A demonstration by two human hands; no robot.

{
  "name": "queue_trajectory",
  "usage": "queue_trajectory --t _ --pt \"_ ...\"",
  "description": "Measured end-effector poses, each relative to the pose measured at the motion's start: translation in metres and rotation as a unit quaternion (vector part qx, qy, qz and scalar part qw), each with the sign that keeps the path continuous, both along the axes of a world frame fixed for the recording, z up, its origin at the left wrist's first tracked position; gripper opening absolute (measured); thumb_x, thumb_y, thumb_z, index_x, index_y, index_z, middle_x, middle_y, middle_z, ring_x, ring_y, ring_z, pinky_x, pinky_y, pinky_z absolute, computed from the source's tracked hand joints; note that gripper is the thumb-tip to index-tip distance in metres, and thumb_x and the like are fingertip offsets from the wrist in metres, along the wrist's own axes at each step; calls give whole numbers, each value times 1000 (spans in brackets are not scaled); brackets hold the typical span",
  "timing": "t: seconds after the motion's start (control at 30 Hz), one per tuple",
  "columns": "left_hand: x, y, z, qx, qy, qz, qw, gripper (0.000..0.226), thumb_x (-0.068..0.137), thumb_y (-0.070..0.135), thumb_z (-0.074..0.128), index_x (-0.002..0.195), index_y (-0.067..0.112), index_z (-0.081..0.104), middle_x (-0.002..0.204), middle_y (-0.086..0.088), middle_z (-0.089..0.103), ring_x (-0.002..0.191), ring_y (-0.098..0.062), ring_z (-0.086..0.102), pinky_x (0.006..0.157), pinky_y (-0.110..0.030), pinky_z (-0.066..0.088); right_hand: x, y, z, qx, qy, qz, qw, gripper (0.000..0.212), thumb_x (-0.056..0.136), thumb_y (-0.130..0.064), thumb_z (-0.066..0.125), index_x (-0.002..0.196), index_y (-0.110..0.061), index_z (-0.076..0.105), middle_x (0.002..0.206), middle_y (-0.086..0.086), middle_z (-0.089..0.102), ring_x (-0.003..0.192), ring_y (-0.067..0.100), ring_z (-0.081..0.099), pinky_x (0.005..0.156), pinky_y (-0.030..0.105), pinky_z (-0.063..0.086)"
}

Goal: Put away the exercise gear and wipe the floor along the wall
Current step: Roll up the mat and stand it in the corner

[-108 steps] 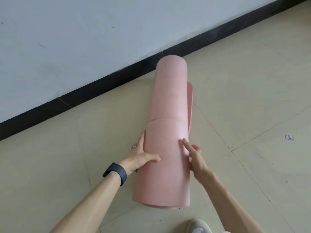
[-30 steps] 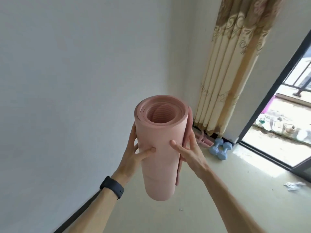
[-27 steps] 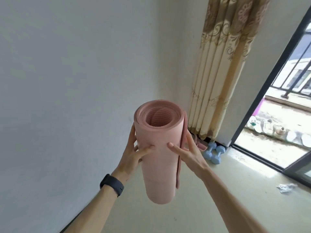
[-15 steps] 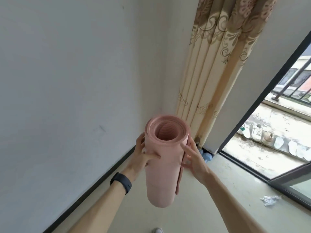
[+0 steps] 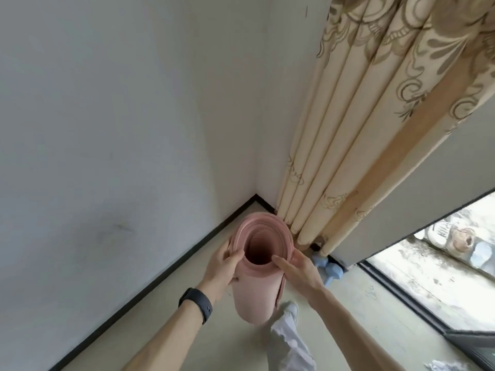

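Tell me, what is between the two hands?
The rolled pink mat, on end. The left hand and right hand grip it near its top from either side. The head view shows this.

The mat (image 5: 254,293) is plain dusty pink, darker down its rolled core. The watch (image 5: 197,303), at eight o'clock from it, is black. The wall (image 5: 107,129) is off-white with a faint grey smudge, edged by black skirting (image 5: 150,284). The curtain (image 5: 375,129), at one o'clock, is cream with olive-brown scrollwork and a plain tan band. The dumbbells (image 5: 332,270), at three o'clock, are pale blue. The floor (image 5: 227,349) is beige; the trouser leg (image 5: 289,344) looks white, perhaps faintly dotted.
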State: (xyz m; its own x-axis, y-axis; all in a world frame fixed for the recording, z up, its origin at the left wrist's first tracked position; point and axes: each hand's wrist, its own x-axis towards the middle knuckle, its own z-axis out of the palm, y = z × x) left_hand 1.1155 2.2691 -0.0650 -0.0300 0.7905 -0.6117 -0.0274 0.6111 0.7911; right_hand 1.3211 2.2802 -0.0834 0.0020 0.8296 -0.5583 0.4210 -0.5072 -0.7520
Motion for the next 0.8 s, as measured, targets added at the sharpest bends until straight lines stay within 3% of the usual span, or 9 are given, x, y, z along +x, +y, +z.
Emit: queue_trajectory --t 0.07,0.13,0.27,0.4,0.5,0.6,0.7,0.8 --pt "8 34 -20 -9 62 10 998 35 94 31 61 120 55 58 114 8 70 101 -16 68 78 -43 62 6 35 -17 -15 9 16 1000 18 87 -39 71 103 -38 63 103 -8 70 94 9 65 89 34 55" --pt "11 64 -37 -19 107 12 994 42 90 34 61 127 53 54 115 11 70 100 -15 69 78 -42 63 6 67 -28 -33 18 27 999 28 86 -31 72 110 -33 58 101 -10 67 89 6 62 76 24 53" --pt "16 129 -64 -29 169 8 985 40 89 31 62 125 47 58 106 13 72 95 -11 69 84 -42 61 4 133 -63 -80 21 23 996 52 76 -32 75 123 -28 51 97 -1 68 86 21 70 76 45 61" --pt "17 199 -97 -18 194 9 981 30 89 36 63 117 47 61 99 19 72 95 -5 68 90 -42 57 6 205 -145 -88 8 26 996 57 67 -45 76 119 -33 54 90 0 72 76 21 71 64 48 61" --pt "19 254 -128 4 214 1 977 22 92 31 60 109 43 64 95 18 72 92 -5 68 88 -38 57 6 260 -189 -98 -11 30 995 54 65 -49 76 112 -30 60 87 -2 72 76 22 70 69 51 61" --pt "21 306 -163 9 208 -7 978 31 92 26 57 116 45 61 101 20 71 96 -5 66 88 -34 54 -4 309 -175 -91 -7 -9 996 50 75 -32 77 117 -31 50 97 -5 68 86 24 70 76 46 61" --pt "16 354 -200 9 213 -31 977 30 95 25 52 116 45 58 103 20 69 98 -7 65 84 -29 52 -13 351 -186 -102 12 -23 994 51 83 -14 74 121 -32 45 103 0 67 86 27 70 70 45 62" --pt "10 392 -232 10 192 -30 981 32 97 19 50 115 44 58 107 19 68 102 -6 64 82 -23 49 -19 388 -217 -78 -7 -11 997 42 87 -17 73 118 -30 48 102 -8 64 83 16 64 70 34 56"
